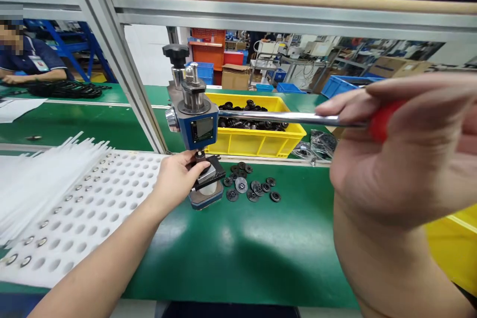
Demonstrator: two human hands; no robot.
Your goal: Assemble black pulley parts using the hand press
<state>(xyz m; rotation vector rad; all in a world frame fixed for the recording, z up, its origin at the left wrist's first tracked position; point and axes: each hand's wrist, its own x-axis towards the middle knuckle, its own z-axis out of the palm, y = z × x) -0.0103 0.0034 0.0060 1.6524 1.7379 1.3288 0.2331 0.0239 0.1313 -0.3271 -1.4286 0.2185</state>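
Note:
A blue hand press (199,129) with a black top knob stands on the green bench. My left hand (177,176) reaches to its base, fingers and thumb closed around a small dark part (200,157) under the ram, above a metal block and black fixture (214,173). My right hand (402,144), large and close to the camera, is wrapped around the red-ended lever (279,117) that sticks out to the right of the press. Several black toothed discs (257,189) and one grey disc (241,185) lie right of the press base.
Behind the press is a yellow bin (257,142) of black parts. A white foam tray (85,228) with round holes and some metal rings lies left, beside white rods (37,179). An aluminium post (119,59) rises left of the press. Across the bench sits a person (33,62).

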